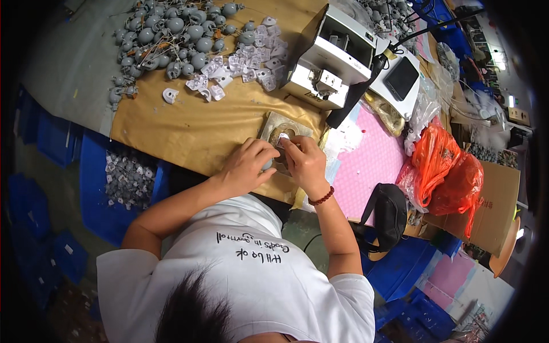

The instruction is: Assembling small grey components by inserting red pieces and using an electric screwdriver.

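Observation:
At the table's front edge, my left hand is closed, its fingers curled round a small grey ball-shaped part that they mostly hide. Close beside it, my right hand pinches a small white plastic piece between thumb and fingertips. Both hands are over a square metal block with a rounded hollow, and the white piece is at that hollow. Whether it touches the block I cannot tell. A red bead bracelet circles my right wrist.
Grey balls with wires are heaped at the far left, beside loose white plastic pieces. A white-and-black machine stands beyond the block. Right of my hands are a pink sheet, a black pouch and red bags. A blue bin sits lower left.

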The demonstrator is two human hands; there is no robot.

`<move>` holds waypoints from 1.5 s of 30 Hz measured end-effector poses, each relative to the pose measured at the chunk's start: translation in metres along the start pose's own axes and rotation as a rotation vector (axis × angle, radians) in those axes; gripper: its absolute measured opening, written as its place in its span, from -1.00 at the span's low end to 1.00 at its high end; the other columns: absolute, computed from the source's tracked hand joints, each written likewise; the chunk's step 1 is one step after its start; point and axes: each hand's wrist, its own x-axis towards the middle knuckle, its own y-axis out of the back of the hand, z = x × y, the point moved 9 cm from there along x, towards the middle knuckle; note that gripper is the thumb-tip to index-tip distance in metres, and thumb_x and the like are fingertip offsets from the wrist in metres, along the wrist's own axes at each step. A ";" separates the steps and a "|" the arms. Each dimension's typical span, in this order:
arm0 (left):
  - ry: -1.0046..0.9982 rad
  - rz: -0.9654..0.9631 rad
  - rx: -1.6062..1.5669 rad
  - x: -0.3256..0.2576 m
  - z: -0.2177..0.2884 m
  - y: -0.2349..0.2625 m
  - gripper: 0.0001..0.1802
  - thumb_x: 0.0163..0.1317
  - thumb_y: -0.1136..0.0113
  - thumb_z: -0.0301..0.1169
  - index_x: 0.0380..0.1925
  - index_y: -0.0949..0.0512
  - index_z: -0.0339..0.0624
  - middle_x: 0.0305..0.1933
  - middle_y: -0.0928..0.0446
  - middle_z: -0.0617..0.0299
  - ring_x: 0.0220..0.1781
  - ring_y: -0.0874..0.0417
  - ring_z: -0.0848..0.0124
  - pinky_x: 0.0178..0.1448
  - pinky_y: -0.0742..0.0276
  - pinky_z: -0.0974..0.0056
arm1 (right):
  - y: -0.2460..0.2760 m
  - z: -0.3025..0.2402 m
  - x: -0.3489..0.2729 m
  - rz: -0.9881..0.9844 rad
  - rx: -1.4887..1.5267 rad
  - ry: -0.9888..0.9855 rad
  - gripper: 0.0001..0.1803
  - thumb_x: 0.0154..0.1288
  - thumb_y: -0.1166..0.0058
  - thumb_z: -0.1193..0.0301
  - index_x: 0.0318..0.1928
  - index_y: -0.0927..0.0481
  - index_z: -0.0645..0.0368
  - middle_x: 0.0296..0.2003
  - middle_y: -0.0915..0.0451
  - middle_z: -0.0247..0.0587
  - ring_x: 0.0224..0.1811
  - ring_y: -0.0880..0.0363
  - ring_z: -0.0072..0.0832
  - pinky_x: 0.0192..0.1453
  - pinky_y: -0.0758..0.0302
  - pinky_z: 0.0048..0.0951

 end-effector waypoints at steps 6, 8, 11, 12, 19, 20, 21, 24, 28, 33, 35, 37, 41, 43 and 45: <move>-0.041 -0.041 0.049 0.003 0.003 -0.001 -0.63 0.07 -0.37 -0.45 -0.09 -0.55 -0.19 -0.04 -0.47 0.11 0.01 -0.49 0.09 0.12 -0.48 0.10 | -0.001 -0.003 -0.001 -0.164 -0.046 0.060 -0.48 -0.05 -0.23 0.51 0.05 -0.63 0.09 -0.17 -0.56 -0.21 -0.21 -0.54 -0.28 -0.18 -0.55 -0.29; -0.042 -0.051 0.051 0.003 0.003 -0.002 -0.64 0.07 -0.36 -0.46 -0.10 -0.55 -0.18 -0.04 -0.47 0.12 0.01 -0.49 0.10 0.10 -0.48 0.10 | -0.002 -0.004 -0.002 -0.186 -0.074 0.101 -0.49 -0.02 -0.21 0.49 0.06 -0.62 0.11 -0.17 -0.56 -0.23 -0.21 -0.54 -0.30 -0.18 -0.54 -0.30; -0.026 -0.085 0.055 0.003 0.001 -0.003 -0.65 0.06 -0.35 -0.47 -0.11 -0.56 -0.18 -0.05 -0.48 0.13 0.00 -0.50 0.11 0.08 -0.49 0.10 | -0.004 -0.004 -0.004 -0.198 -0.095 0.168 -0.50 0.02 -0.19 0.47 0.07 -0.62 0.14 -0.18 -0.55 -0.24 -0.22 -0.53 -0.32 -0.20 -0.54 -0.31; -0.018 -0.100 0.057 0.003 0.000 -0.003 -0.66 0.06 -0.34 -0.47 -0.11 -0.56 -0.17 -0.05 -0.48 0.14 -0.01 -0.50 0.11 0.08 -0.50 0.11 | -0.005 -0.004 -0.005 -0.198 -0.098 0.191 -0.50 0.03 -0.18 0.46 0.08 -0.62 0.15 -0.19 -0.55 -0.24 -0.23 -0.53 -0.33 -0.21 -0.54 -0.32; -0.021 -0.035 -0.054 0.008 -0.005 0.002 -0.67 0.08 -0.33 -0.47 -0.11 -0.55 -0.18 -0.08 -0.50 0.12 -0.02 -0.53 0.11 0.09 -0.50 0.14 | -0.007 0.013 -0.012 -0.019 0.092 0.044 -0.61 0.10 -0.17 0.63 0.00 -0.65 0.19 -0.18 -0.59 -0.16 -0.30 -0.61 -0.28 -0.24 -0.57 -0.40; -0.012 -0.024 -0.098 0.010 -0.005 0.004 -0.67 0.09 -0.32 -0.47 -0.10 -0.55 -0.18 -0.08 -0.50 0.11 0.00 -0.53 0.11 0.10 -0.50 0.14 | -0.006 0.017 -0.011 0.001 0.150 -0.015 -0.64 0.13 -0.16 0.66 -0.02 -0.66 0.20 -0.19 -0.60 -0.15 -0.31 -0.61 -0.29 -0.25 -0.56 -0.42; -0.004 -0.013 -0.142 0.012 -0.005 0.005 -0.67 0.10 -0.31 -0.47 -0.10 -0.55 -0.19 -0.08 -0.51 0.10 0.01 -0.54 0.10 0.11 -0.50 0.14 | -0.005 0.022 -0.011 0.021 0.207 -0.075 -0.66 0.16 -0.15 0.68 -0.04 -0.67 0.21 -0.19 -0.60 -0.15 -0.31 -0.62 -0.30 -0.27 -0.56 -0.45; 0.075 -0.020 -0.230 0.023 -0.013 0.007 -0.71 0.17 -0.27 -0.47 -0.08 -0.54 -0.20 -0.10 -0.55 0.14 -0.02 -0.59 0.25 0.07 -0.52 0.23 | -0.011 0.049 -0.013 0.064 0.590 -0.347 -0.73 0.23 -0.13 0.69 -0.07 -0.68 0.23 -0.21 -0.60 -0.16 -0.34 -0.61 -0.40 -0.32 -0.51 -0.52; 0.371 -0.037 -0.576 0.041 -0.058 -0.002 -0.75 0.28 -0.25 -0.45 -0.07 -0.53 -0.22 -0.18 -0.58 0.29 -0.18 -0.53 0.56 -0.09 -0.50 0.38 | -0.013 0.046 -0.009 -0.216 0.799 -0.300 -0.68 0.17 -0.12 0.74 -0.09 -0.70 0.22 -0.22 -0.61 -0.18 -0.37 -0.61 -0.41 -0.32 -0.50 -0.51; 0.331 0.021 -0.469 0.057 -0.060 0.008 -0.76 0.24 -0.27 -0.44 -0.11 -0.55 -0.24 -0.19 -0.60 0.24 -0.21 -0.56 0.50 -0.11 -0.52 0.34 | -0.005 0.014 -0.008 -0.170 0.203 -0.045 -0.51 -0.03 -0.16 0.71 -0.01 -0.69 0.10 -0.22 -0.59 -0.18 -0.32 -0.63 -0.29 -0.35 -0.57 -0.37; 0.264 0.062 -0.386 0.059 -0.056 0.013 -0.75 0.23 -0.28 -0.44 -0.11 -0.55 -0.24 -0.21 -0.60 0.21 -0.22 -0.57 0.47 -0.10 -0.52 0.33 | -0.004 0.006 -0.004 -0.166 0.057 0.006 -0.50 -0.02 -0.16 0.68 0.01 -0.68 0.08 -0.23 -0.58 -0.19 -0.31 -0.62 -0.30 -0.35 -0.58 -0.35; 0.264 0.054 -0.387 0.059 -0.054 0.015 -0.75 0.19 -0.27 -0.41 -0.14 -0.56 -0.24 -0.17 -0.59 0.10 -0.14 -0.61 0.27 0.01 -0.53 0.23 | -0.004 0.000 -0.002 -0.165 -0.007 0.050 -0.52 0.00 -0.16 0.62 0.02 -0.67 0.10 -0.24 -0.56 -0.20 -0.32 -0.60 -0.30 -0.34 -0.58 -0.33; 0.119 0.103 -0.274 0.056 -0.040 0.025 -0.74 0.14 -0.26 -0.42 -0.16 -0.57 -0.23 -0.08 -0.58 0.06 -0.05 -0.62 0.13 0.07 -0.54 0.16 | -0.005 -0.010 -0.001 -0.205 -0.113 0.110 -0.56 0.05 -0.14 0.53 0.03 -0.63 0.19 -0.27 -0.52 -0.19 -0.30 -0.57 -0.29 -0.31 -0.57 -0.33; 0.054 0.104 -0.201 0.051 -0.034 0.025 -0.74 0.14 -0.24 -0.44 -0.15 -0.57 -0.22 -0.07 -0.57 0.07 -0.04 -0.61 0.11 0.07 -0.54 0.13 | -0.006 -0.013 -0.003 -0.215 -0.135 0.138 -0.56 0.07 -0.12 0.52 0.04 -0.61 0.23 -0.29 -0.50 -0.19 -0.30 -0.56 -0.30 -0.31 -0.56 -0.33; 0.015 0.081 -0.134 0.045 -0.027 0.024 -0.73 0.14 -0.22 -0.46 -0.13 -0.58 -0.22 -0.06 -0.56 0.09 -0.04 -0.61 0.10 0.06 -0.55 0.11 | -0.007 -0.014 -0.003 -0.226 -0.145 0.164 -0.56 0.08 -0.11 0.51 0.04 -0.60 0.26 -0.30 -0.49 -0.19 -0.29 -0.55 -0.31 -0.31 -0.56 -0.34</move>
